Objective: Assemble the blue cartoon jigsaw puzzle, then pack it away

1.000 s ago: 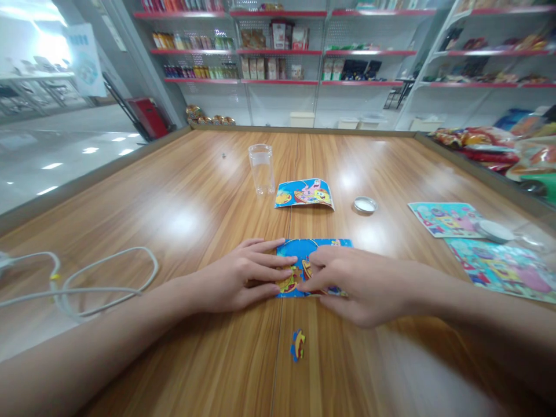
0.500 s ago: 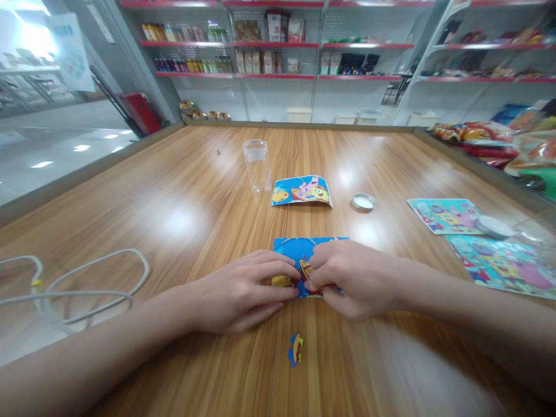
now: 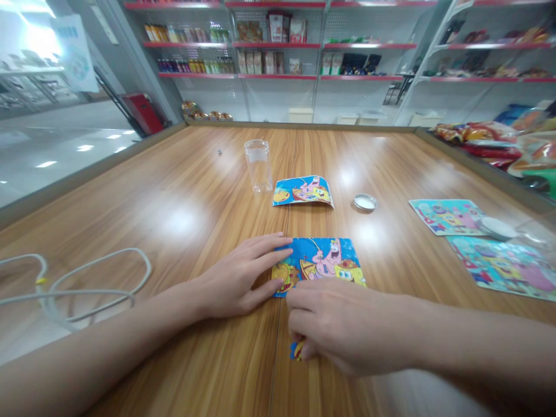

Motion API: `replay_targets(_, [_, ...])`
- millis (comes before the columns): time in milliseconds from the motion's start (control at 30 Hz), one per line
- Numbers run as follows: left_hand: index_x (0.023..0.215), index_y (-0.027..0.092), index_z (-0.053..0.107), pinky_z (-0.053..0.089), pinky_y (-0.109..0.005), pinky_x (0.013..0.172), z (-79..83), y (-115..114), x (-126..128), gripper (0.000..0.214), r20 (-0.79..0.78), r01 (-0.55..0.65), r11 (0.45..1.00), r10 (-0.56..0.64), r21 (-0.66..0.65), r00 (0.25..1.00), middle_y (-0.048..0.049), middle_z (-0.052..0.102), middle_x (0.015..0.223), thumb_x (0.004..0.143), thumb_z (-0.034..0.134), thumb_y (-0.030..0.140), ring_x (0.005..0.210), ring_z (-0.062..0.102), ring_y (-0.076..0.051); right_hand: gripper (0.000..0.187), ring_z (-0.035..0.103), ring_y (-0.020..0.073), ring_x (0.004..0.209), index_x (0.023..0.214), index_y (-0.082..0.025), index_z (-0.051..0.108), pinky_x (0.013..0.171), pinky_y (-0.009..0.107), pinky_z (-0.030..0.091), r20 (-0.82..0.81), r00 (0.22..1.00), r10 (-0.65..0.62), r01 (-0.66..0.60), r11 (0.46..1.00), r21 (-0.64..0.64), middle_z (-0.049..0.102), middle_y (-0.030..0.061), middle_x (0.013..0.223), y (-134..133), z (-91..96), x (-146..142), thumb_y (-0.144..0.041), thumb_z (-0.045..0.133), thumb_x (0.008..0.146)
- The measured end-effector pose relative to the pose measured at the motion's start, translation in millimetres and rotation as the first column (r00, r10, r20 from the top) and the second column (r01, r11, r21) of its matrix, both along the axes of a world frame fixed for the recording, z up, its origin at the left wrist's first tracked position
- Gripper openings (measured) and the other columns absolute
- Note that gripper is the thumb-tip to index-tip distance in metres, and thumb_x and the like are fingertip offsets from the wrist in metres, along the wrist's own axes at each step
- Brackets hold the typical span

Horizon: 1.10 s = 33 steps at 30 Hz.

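A jigsaw puzzle (image 3: 324, 260) with a blue sea, a boat and cartoon figures lies flat in front of me. My left hand (image 3: 252, 275) rests on its left edge, fingers spread and extended. Nearer to me, my right hand (image 3: 334, 324) is bent down with thumb and fingers pinched on a small blue and yellow puzzle piece (image 3: 297, 351). That hand covers much of the piece and the puzzle's lower edge. Behind the puzzle stands a slightly curled picture card (image 3: 302, 191) showing the same scene.
A clear plastic jar (image 3: 258, 167) stands beyond the card, with a round lid (image 3: 365, 202) to the right. Two printed sheets (image 3: 447, 217) and another lid (image 3: 498, 228) lie at right. A pale cable (image 3: 143, 255) loops at left. Stocked shelves (image 3: 278, 45) line the back.
My right hand has moved from the puzzle toward me, down to the loose piece. The fingers of my left hand have spread and shifted slightly up, uncovering more of the puzzle.
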State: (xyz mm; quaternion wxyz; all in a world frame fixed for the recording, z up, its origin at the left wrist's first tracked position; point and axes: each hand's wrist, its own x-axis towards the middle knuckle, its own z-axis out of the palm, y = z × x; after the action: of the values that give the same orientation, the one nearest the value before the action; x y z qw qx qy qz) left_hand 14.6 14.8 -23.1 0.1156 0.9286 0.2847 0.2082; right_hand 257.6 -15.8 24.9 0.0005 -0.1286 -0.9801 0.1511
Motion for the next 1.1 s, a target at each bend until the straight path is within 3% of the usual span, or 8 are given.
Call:
replay_targets(133, [0.146, 0.02, 0.046, 0.038, -0.051, 0.121, -1.9, 1, -2, 0.052, -0.058, 0.016, 1.0, -0.016, -0.005, 0.998, -0.0121, 0.047, 0.153, 0.097, 0.058, 0.029, 0.148, 0.036, -0.029, 0.005, 0.062, 0.0184, 0.083, 0.088, -0.014, 0.067, 0.073, 0.03, 0.046, 0.027, 0.997, -0.073, 0.076, 0.99, -0.121, 0.07, 0.0058, 0.086, -3, 5.5, 2, -0.019, 0.067, 0.088])
replay_targets(267, [0.145, 0.02, 0.048, 0.038, -0.052, 0.12, -2.8, 1, -3, 0.049, -0.06, 0.019, 1.0, -0.02, -0.007, 0.998, -0.0119, 0.047, 0.153, 0.098, 0.056, 0.03, 0.147, 0.037, -0.029, 0.011, 0.063, 0.0133, 0.076, 0.093, -0.016, 0.068, 0.068, 0.024, 0.044, -0.08, 0.949, -0.304, 0.265, 0.909, -0.321, 0.071, 0.0019, 0.083, 9, 5.6, 3, -0.009, 0.063, 0.086])
replay_targets(367, [0.146, 0.02, 0.047, 0.04, -0.052, 0.119, -3.1, 0, -3, 0.05, -0.065, 0.009, 1.0, -0.01, -0.019, 0.998, -0.0123, 0.047, 0.152, 0.097, 0.056, 0.032, 0.146, 0.038, -0.03, 0.017, 0.064, 0.0122, 0.074, 0.101, -0.018, 0.071, 0.068, 0.024, 0.047, -0.232, 0.8, -0.554, 0.411, 0.787, -0.461, 0.073, 0.0015, 0.086, 26, -3.6, 2, -0.013, 0.06, 0.089])
replay_targets(467, [0.148, 0.021, 0.045, 0.04, -0.051, 0.119, -3.2, 0, -2, 0.053, -0.071, -0.005, 1.0, 0.004, -0.014, 0.997, -0.0119, 0.047, 0.153, 0.098, 0.056, 0.034, 0.146, 0.038, -0.029, 0.014, 0.066, 0.0129, 0.068, 0.099, -0.016, 0.071, 0.062, 0.024, 0.05, -0.194, 0.663, -0.723, 0.454, 0.595, -0.663, 0.074, 0.0024, 0.081, 40, -14.0, 2, -0.023, 0.063, 0.089])
replay_targets(533, [0.148, 0.021, 0.045, 0.04, -0.05, 0.119, -3.0, 0, -1, 0.053, -0.072, -0.007, 1.0, 0.006, -0.007, 0.997, -0.0111, 0.047, 0.153, 0.098, 0.056, 0.034, 0.147, 0.038, -0.028, 0.016, 0.067, 0.0137, 0.066, 0.095, -0.015, 0.071, 0.06, 0.025, 0.051, -0.17, 0.611, -0.773, 0.46, 0.521, -0.719, 0.074, 0.0032, 0.078, 44, -17.7, 3, -0.028, 0.066, 0.087])
replay_targets(700, [0.148, 0.023, 0.045, 0.039, -0.05, 0.119, -1.3, 0, 1, 0.054, -0.07, -0.015, 1.0, 0.014, -0.013, 0.997, -0.0102, 0.047, 0.153, 0.098, 0.056, 0.037, 0.146, 0.039, -0.028, 0.01, 0.069, 0.015, 0.075, 0.085, -0.019, 0.078, 0.071, 0.027, 0.052, -0.281, 0.576, -0.768, 0.538, 0.614, -0.577, 0.076, 0.0015, 0.08, 47, -18.7, 3, -0.026, 0.071, 0.083])
replay_targets(833, [0.146, 0.023, 0.047, 0.039, -0.051, 0.118, -0.2, 0, 1, 0.057, -0.064, -0.016, 0.999, 0.014, -0.035, 0.998, -0.0107, 0.048, 0.152, 0.095, 0.061, 0.043, 0.146, 0.039, -0.029, 0.01, 0.067, 0.0146, 0.07, 0.086, -0.021, 0.079, 0.066, 0.027, 0.05, -0.234, 0.582, -0.779, 0.551, 0.589, -0.591, 0.075, 0.0003, 0.076, 44, -23.1, 2, -0.028, 0.073, 0.082])
replay_targets(1100, [0.143, 0.022, 0.05, 0.039, -0.051, 0.118, -1.0, 0, 1, 0.058, -0.042, -0.025, 0.999, 0.023, -0.048, 0.999, -0.0114, 0.048, 0.151, 0.092, 0.065, 0.046, 0.144, 0.041, -0.03, 0.005, 0.06, 0.0152, 0.072, 0.082, -0.025, 0.079, 0.068, 0.03, 0.045, -0.277, 0.557, -0.783, 0.655, 0.619, -0.434, 0.068, 0.0016, 0.079, 36, -25.3, -2, -0.027, 0.075, 0.08])
